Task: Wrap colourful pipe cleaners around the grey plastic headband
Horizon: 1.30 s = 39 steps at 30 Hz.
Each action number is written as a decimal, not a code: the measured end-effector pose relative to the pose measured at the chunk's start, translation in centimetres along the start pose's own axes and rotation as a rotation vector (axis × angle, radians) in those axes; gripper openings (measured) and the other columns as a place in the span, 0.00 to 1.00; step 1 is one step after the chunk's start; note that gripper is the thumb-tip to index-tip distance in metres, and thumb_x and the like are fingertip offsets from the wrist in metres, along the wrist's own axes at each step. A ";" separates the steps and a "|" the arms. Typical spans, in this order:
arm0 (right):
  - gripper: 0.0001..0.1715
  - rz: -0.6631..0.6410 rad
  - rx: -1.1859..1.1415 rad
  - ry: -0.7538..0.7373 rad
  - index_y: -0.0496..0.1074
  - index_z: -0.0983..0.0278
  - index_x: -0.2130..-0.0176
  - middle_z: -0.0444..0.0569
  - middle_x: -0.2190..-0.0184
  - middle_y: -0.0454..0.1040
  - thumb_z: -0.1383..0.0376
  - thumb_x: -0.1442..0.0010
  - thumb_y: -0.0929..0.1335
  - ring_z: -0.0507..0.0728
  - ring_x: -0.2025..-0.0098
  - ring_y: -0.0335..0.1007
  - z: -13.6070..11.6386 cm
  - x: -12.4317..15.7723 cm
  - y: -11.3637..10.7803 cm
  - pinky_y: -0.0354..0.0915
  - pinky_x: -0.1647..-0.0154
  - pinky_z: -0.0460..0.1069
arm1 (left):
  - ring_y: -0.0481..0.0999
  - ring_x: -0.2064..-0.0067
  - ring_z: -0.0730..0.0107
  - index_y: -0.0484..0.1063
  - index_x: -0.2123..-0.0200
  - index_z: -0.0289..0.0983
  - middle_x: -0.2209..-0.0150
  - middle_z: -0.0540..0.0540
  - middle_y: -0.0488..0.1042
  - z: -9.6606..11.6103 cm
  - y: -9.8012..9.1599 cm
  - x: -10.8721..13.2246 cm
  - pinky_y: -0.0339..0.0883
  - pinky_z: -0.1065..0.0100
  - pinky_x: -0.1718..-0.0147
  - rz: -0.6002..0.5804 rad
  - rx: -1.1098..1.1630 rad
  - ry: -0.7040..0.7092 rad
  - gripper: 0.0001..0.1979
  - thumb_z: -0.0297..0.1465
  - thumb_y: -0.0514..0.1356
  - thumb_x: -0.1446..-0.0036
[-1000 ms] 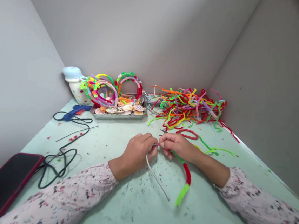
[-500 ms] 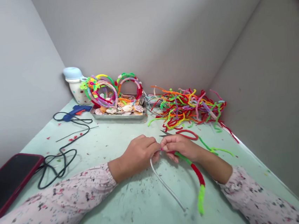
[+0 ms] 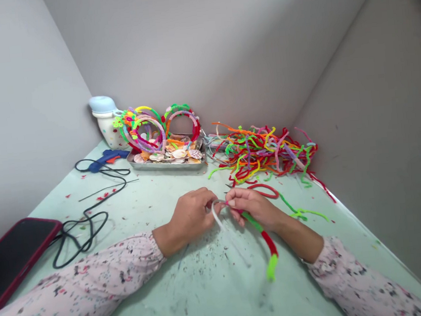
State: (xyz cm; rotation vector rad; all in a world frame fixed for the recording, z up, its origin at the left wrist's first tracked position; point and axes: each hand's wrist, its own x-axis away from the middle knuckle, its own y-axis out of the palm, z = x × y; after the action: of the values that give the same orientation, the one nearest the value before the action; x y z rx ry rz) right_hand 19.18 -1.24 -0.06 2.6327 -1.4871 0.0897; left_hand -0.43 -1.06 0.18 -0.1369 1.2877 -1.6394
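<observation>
Between my hands is a thin headband, its white end (image 3: 222,222) bare and its other arm wrapped in green, red and light green pipe cleaner (image 3: 267,242). My left hand (image 3: 190,213) is closed, thumb and fingers pinching at the headband's curve beside the bare part. My right hand (image 3: 255,207) pinches the headband where a bit of pink pipe cleaner (image 3: 228,203) shows; the wrapped arm hangs below its palm. Fingers hide much of the curve. Scissors with red handles (image 3: 267,188) lie just behind my right hand, partly covered by it.
At the back, a metal tray (image 3: 166,166) holds shells and several wrapped headbands (image 3: 150,119). Pipe cleaners (image 3: 265,152) are heaped to its right. Leftward are a white cup (image 3: 109,128), a blue glue gun (image 3: 106,159), its black cord (image 3: 89,214) and a phone (image 3: 17,256). Walls enclose the table.
The headband has turned slightly, its hanging ends swinging left and up. My left hand's fingers have shifted and opened a little around the curve; my right hand moved slightly left.
</observation>
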 end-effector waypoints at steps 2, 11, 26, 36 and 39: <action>0.05 0.036 0.024 -0.020 0.64 0.65 0.67 0.41 0.81 0.68 0.65 0.42 0.64 0.48 0.82 0.63 0.0 0.0 0.4 0.61 0.79 0.44 | 0.68 0.72 0.73 0.72 0.71 0.35 0.74 0.48 0.71 0.1 0.1 -0.2 0.59 0.73 0.72 -0.046 0.086 -0.061 0.07 0.31 0.56 0.45; 0.05 0.114 0.106 -0.101 0.63 0.64 0.66 0.41 0.79 0.69 0.64 0.42 0.64 0.49 0.81 0.64 0.2 -0.1 0.9 0.61 0.79 0.45 | 0.71 0.72 0.75 0.75 0.69 0.34 0.73 0.48 0.74 0.5 0.5 -0.4 0.61 0.75 0.73 -0.066 0.398 -0.180 0.08 0.28 0.56 0.47; 0.09 0.086 0.086 -0.078 0.61 0.64 0.66 0.42 0.78 0.70 0.61 0.42 0.65 0.48 0.81 0.66 0.3 -0.3 0.9 0.60 0.79 0.44 | 0.69 0.72 0.75 0.74 0.68 0.34 0.73 0.48 0.72 0.3 0.5 -0.2 0.61 0.75 0.73 -0.013 0.331 -0.163 0.08 0.27 0.55 0.47; 0.09 0.087 0.118 -0.044 0.62 0.64 0.67 0.42 0.78 0.71 0.61 0.43 0.65 0.48 0.81 0.66 -0.1 -0.2 1.1 0.59 0.80 0.43 | 0.69 0.72 0.75 0.73 0.69 0.34 0.73 0.49 0.72 0.1 0.7 0.0 0.60 0.75 0.73 0.013 0.307 -0.145 0.07 0.26 0.54 0.47; 0.09 0.088 0.122 -0.036 0.62 0.64 0.67 0.42 0.78 0.71 0.61 0.43 0.65 0.48 0.81 0.66 -0.1 -0.2 1.1 0.59 0.80 0.43 | 0.68 0.72 0.75 0.73 0.69 0.34 0.73 0.49 0.71 0.1 0.7 0.0 0.60 0.75 0.73 0.010 0.295 -0.131 0.07 0.26 0.54 0.47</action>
State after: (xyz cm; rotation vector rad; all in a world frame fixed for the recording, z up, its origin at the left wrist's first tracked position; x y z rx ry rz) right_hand 18.11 -1.65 0.10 2.6748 -1.6605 0.1457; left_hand 0.02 -1.04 -0.29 -0.0561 0.9354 -1.7621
